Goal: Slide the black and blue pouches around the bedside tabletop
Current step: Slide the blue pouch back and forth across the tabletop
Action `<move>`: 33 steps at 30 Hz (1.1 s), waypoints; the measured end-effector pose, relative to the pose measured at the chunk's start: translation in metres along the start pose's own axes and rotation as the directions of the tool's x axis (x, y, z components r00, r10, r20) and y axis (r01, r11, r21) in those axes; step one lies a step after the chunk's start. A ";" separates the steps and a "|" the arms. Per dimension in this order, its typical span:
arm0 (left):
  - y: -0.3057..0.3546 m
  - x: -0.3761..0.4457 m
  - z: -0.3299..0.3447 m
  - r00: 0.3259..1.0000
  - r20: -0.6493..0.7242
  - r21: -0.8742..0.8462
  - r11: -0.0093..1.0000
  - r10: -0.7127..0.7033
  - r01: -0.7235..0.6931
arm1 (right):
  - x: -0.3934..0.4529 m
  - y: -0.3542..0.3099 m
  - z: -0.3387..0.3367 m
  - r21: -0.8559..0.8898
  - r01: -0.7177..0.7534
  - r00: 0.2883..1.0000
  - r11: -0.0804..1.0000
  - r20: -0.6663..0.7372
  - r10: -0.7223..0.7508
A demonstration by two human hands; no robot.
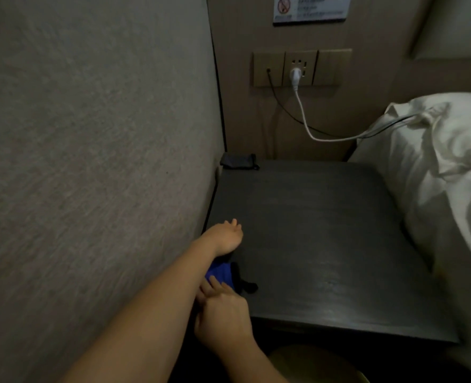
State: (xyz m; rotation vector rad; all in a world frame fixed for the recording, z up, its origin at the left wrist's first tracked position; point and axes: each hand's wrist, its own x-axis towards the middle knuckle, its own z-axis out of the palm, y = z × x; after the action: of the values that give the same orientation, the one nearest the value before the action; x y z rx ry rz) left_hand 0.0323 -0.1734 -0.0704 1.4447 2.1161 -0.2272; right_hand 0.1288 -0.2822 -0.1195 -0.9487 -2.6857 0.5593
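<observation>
The dark bedside tabletop (pixel 325 244) fills the middle of the view. A black pouch (pixel 238 161) lies flat in its far left corner, against the wall. A blue pouch (pixel 224 272) with a black drawstring end sits near the front left edge, partly hidden under my left forearm. My left hand (pixel 226 234) reaches forward above the table's left side, fingers apart, holding nothing. My right hand (pixel 220 313) is at the front left edge with its fingertips resting on the blue pouch.
A textured wall runs along the left. The back wall holds a socket panel (pixel 300 68) with a white plug and cables trailing right. White bedding (pixel 444 167) borders the table's right side. A round yellowish object (pixel 317 363) sits below the front edge.
</observation>
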 end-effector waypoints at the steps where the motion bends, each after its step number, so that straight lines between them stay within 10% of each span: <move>1: 0.002 -0.003 0.001 1.000 -0.005 0.014 1.000 0.014 -0.014 | -0.003 0.005 -0.003 -0.011 0.002 1.000 1.000 -0.010 -0.002; 18: 0.013 -0.016 0.017 0.998 -0.065 0.028 1.000 0.013 -0.011 | -0.154 0.214 -0.123 -0.262 -0.533 0.843 0.804 -0.242 0.480; 33: 0.014 -0.020 0.022 0.997 -0.078 0.033 0.999 0.004 -0.002 | -0.150 0.199 -0.126 -0.198 -0.657 0.752 0.727 -0.113 0.649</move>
State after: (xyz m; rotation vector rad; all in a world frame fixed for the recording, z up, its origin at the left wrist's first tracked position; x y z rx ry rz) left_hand 0.0577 -0.1930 -0.0755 1.4978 2.1818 -0.2086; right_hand 0.3962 -0.2015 -0.1054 -1.9855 -2.3499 0.3388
